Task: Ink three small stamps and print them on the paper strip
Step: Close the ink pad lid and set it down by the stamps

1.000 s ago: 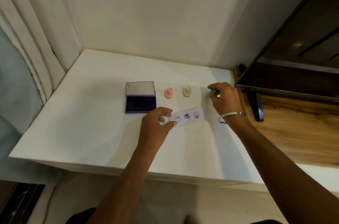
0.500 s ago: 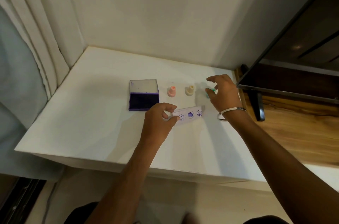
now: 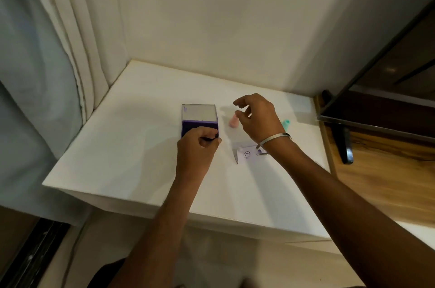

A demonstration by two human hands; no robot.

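While your left hand (image 3: 197, 148) curls its grip at the ink pad's (image 3: 200, 122) front edge, right hand (image 3: 257, 120) loose-fingered, empty above pink stamp (image 3: 233, 122), printed paper strip (image 3: 249, 154) on bench (image 3: 131, 146).

The right hand (image 3: 256, 120) and its wrist cover the right part of the paper strip (image 3: 247, 154), so only 2 prints show. The hand also hides 1 stamp between the blurred pink stamp (image 3: 233, 121) and the green stamp (image 3: 285, 124). The left hand (image 3: 197, 148) covers the ink pad's (image 3: 200, 122) near edge; whether its fingers touch the pad is unclear.
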